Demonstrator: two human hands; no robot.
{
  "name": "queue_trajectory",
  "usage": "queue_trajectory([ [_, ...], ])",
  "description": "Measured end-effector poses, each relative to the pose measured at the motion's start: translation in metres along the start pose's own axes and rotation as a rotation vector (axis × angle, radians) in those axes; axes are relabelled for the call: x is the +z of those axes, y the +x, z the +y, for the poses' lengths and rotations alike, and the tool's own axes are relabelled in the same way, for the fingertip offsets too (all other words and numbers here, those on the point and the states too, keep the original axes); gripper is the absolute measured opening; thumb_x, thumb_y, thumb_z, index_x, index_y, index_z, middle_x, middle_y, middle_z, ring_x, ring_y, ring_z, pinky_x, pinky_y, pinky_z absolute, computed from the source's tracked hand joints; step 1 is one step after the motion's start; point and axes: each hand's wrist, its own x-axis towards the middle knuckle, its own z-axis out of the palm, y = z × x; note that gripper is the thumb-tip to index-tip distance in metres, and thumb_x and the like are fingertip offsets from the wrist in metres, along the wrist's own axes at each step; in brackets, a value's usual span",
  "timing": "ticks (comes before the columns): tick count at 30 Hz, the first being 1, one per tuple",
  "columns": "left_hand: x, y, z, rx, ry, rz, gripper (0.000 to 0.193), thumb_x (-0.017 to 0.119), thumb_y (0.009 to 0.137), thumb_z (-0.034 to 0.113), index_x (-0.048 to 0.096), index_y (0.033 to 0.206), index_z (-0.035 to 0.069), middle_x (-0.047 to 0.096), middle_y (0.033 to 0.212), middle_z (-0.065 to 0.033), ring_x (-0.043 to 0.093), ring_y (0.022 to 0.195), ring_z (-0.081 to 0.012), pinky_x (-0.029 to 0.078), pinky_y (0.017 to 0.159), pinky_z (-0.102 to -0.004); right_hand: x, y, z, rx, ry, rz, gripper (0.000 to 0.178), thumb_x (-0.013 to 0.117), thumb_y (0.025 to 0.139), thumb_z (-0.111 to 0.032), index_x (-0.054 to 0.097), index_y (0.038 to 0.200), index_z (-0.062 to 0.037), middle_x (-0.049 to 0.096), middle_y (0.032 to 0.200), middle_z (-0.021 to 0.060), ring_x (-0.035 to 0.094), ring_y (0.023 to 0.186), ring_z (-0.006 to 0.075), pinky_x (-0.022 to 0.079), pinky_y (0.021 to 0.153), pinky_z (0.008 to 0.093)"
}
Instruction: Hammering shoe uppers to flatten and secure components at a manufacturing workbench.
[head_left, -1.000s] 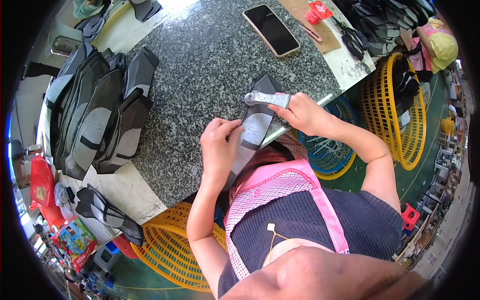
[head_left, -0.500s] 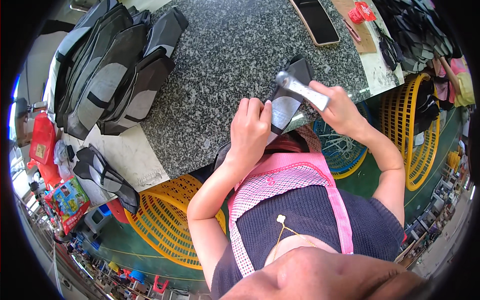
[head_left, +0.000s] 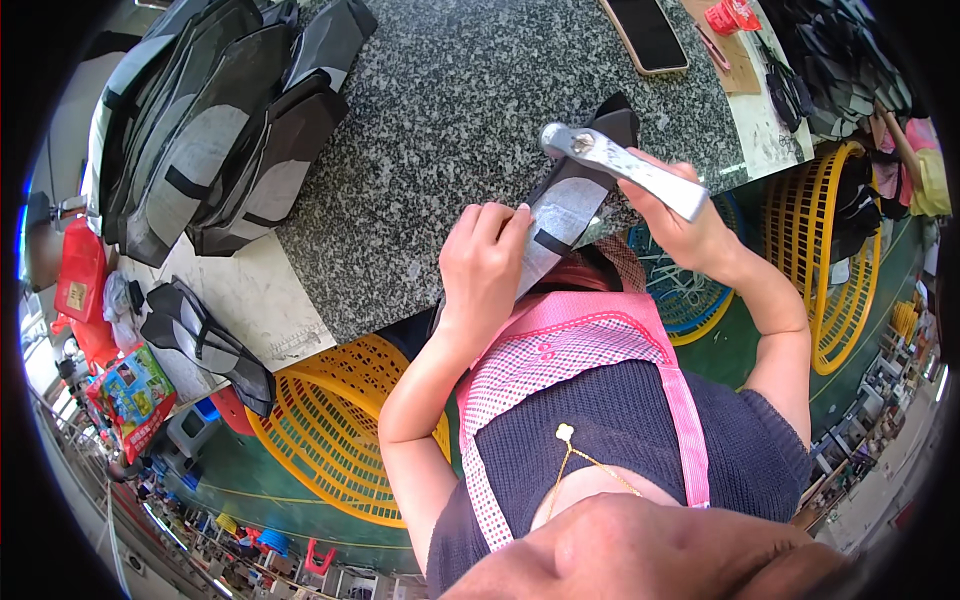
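A grey and black fabric piece (head_left: 572, 205) lies half over the near edge of the speckled stone table (head_left: 450, 110). My left hand (head_left: 485, 265) presses flat on its lower part, fingers together. My right hand (head_left: 680, 225) is closed around the handle of a silver metal tool (head_left: 620, 165), whose head rests against the upper part of the fabric piece. Both hands sit just above my pink checked apron.
A stack of grey and black bag pieces (head_left: 215, 120) fills the table's far left. A phone (head_left: 648, 35) and a red item (head_left: 728, 15) lie at the far right, beside dark pieces (head_left: 840, 70). Yellow plastic baskets (head_left: 340, 440) (head_left: 840, 250) stand below the table.
The view has shifted so the table sits higher and the hands nearer. My right hand swung the metal tool from level to slanting across the fabric piece; my left hand stayed pressed on it.
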Motion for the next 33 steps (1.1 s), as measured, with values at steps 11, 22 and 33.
queue_trajectory([
  [11,-0.002,-0.005,-0.006,-0.026,-0.026,0.013,0.019,0.075,0.079,0.005,0.072,0.097,0.003,0.063,0.084,-0.0074,0.060,0.075,-0.0234,0.050,0.065,-0.0338,0.019,-0.011,0.006,0.189,-0.036,-0.307,0.016,0.056,0.092,-0.012,0.057,0.101,0.0008,0.062,0.074,0.0260,0.064,0.074,0.0461,0.049,0.062,0.0488],
  [22,-0.017,-0.030,-0.005,0.035,0.077,-0.006,0.018,0.072,0.077,0.009,0.073,0.094,0.007,0.063,0.084,-0.0030,0.058,0.084,-0.0229,0.045,0.073,-0.0358,0.027,-0.008,-0.007,0.095,0.014,-0.335,0.015,0.058,0.092,-0.014,0.055,0.097,0.0000,0.061,0.071,0.0254,0.062,0.074,0.0475,0.048,0.059,0.0479],
  [33,-0.017,-0.051,-0.005,0.025,0.050,0.027,0.020,0.069,0.076,0.005,0.069,0.096,0.004,0.061,0.087,-0.0047,0.058,0.081,-0.0229,0.047,0.068,-0.0357,0.032,-0.006,-0.007,-0.075,-0.031,-0.385,0.014,0.056,0.092,-0.008,0.056,0.102,0.0006,0.061,0.071,0.0250,0.064,0.071,0.0458,0.050,0.059,0.0468],
])
